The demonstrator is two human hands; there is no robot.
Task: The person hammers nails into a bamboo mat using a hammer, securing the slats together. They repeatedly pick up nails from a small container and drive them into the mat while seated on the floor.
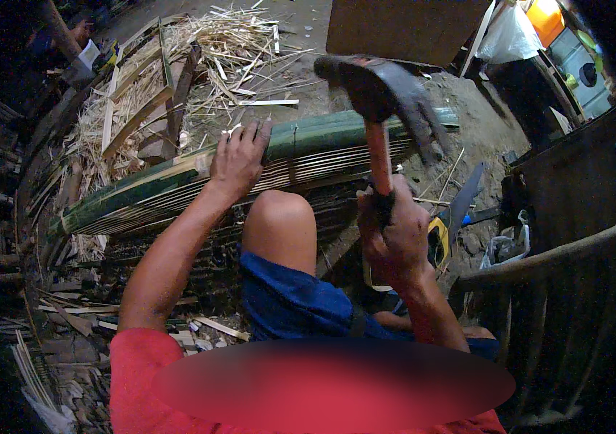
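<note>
A long green bamboo piece (322, 135) lies slantwise in front of me, with a row of thin pale slats (308, 165) running along its near side. My left hand (239, 160) rests on top of it left of the middle, its fingers bent over the bamboo's far side; what lies under the fingertips is hidden. In my right hand (394, 231) is a claw hammer (374, 90), gripped low on its reddish handle. The hammer head is up above the bamboo's right part, slightly blurred by motion. My bent knee (279, 228) is close against the slats.
Pale bamboo shavings (228, 36) are heaped at the far left around a wooden frame (170, 79). A handsaw (460, 202) with a yellow handle lies right of my right hand. A wooden rail (546, 257) stands at the right; a brown board (394, 32) is at the back.
</note>
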